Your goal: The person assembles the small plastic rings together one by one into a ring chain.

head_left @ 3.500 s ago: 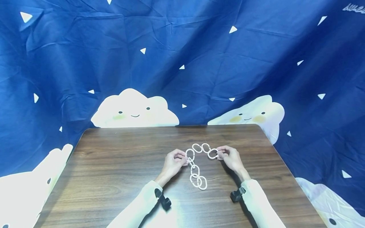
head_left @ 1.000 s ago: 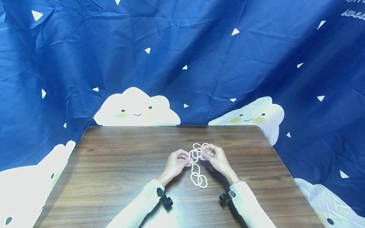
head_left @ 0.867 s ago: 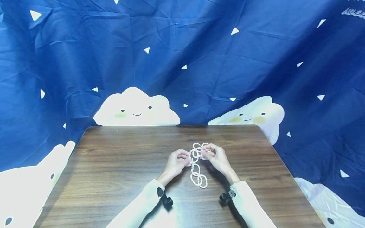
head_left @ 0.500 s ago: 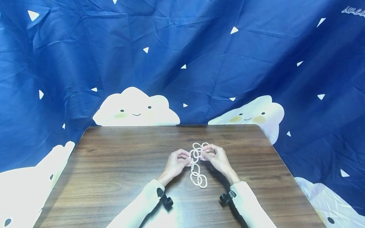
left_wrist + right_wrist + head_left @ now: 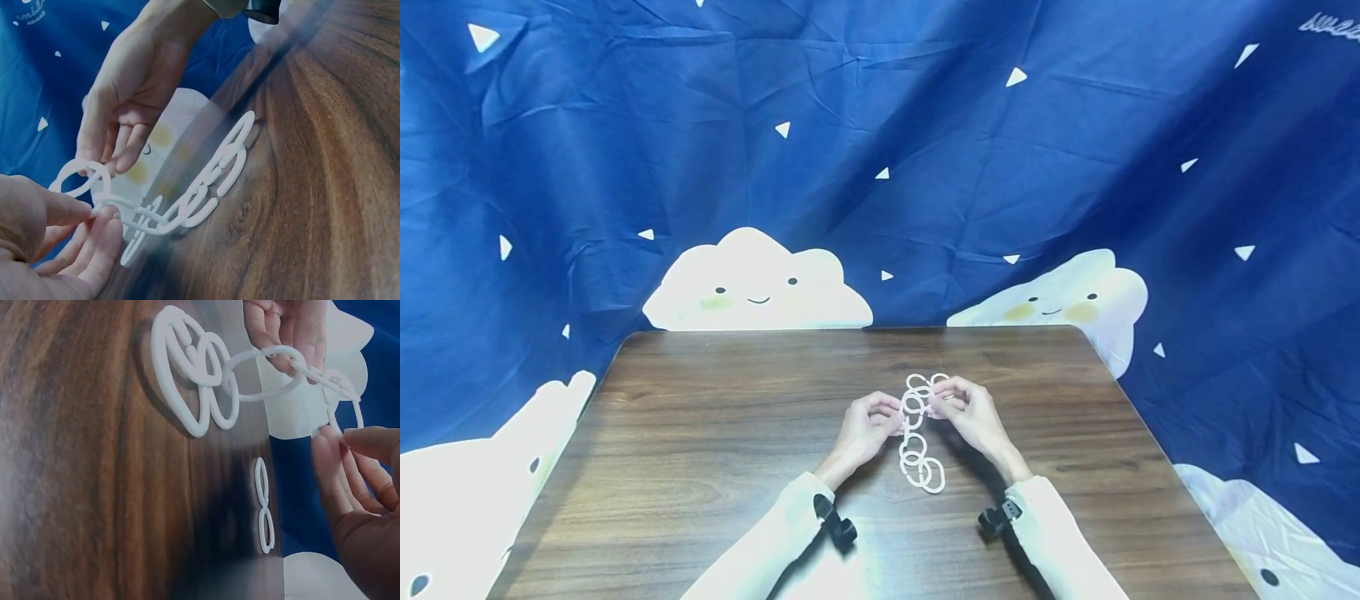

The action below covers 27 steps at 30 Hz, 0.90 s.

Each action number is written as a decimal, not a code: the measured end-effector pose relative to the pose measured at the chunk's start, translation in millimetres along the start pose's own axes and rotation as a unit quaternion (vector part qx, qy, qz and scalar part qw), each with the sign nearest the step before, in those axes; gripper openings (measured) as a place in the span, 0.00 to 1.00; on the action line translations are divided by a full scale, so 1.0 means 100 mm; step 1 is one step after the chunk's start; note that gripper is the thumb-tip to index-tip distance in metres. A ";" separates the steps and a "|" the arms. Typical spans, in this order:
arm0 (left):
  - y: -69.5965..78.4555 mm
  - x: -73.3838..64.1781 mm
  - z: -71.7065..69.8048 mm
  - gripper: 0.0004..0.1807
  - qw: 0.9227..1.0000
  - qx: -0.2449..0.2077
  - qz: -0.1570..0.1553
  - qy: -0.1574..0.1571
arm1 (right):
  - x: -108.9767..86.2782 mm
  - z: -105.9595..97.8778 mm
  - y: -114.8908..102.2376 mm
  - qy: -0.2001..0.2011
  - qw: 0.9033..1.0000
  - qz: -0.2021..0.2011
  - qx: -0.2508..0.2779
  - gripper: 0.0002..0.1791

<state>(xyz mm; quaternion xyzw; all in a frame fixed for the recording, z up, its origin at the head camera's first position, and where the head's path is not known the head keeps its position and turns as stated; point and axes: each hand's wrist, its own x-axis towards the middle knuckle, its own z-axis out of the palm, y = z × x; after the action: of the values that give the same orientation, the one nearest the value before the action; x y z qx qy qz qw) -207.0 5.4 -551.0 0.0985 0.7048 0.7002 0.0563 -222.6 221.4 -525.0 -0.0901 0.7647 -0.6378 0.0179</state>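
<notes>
My left hand (image 5: 867, 427) pinches one white oval plastic chain link (image 5: 134, 201) between thumb and fingers. The rest of a short chain (image 5: 913, 450) hangs from it toward me, its end links (image 5: 181, 375) resting on the table. My right hand (image 5: 972, 414) pinches another white link (image 5: 345, 403) by its edge. In the left wrist view this link (image 5: 65, 172) overlaps the left hand's link; whether they are hooked together I cannot tell. Fingertips hide parts of both links.
Two more white links (image 5: 262, 506) lie side by side on the brown wooden table (image 5: 722, 433), just beyond my hands. Behind the table hangs a blue curtain (image 5: 925, 125) with white clouds. A black wrist camera (image 5: 835, 523) sits on the left sleeve.
Since the oldest frame my right hand has come left with its link, bringing it against the left hand's link. Over the last second both hands have hardly moved.
</notes>
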 end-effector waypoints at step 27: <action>0.02 0.00 -0.02 0.09 1.000 0.017 0.009 0.005 | 0.00 -0.07 -0.35 -0.008 0.997 -0.069 -0.028 0.10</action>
<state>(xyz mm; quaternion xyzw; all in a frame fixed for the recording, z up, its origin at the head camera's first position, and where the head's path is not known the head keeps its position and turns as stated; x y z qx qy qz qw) -207.6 3.7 -548.7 0.1021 0.7160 0.6892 0.0444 -219.9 222.3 -489.6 -0.1486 0.7742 -0.6149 -0.0228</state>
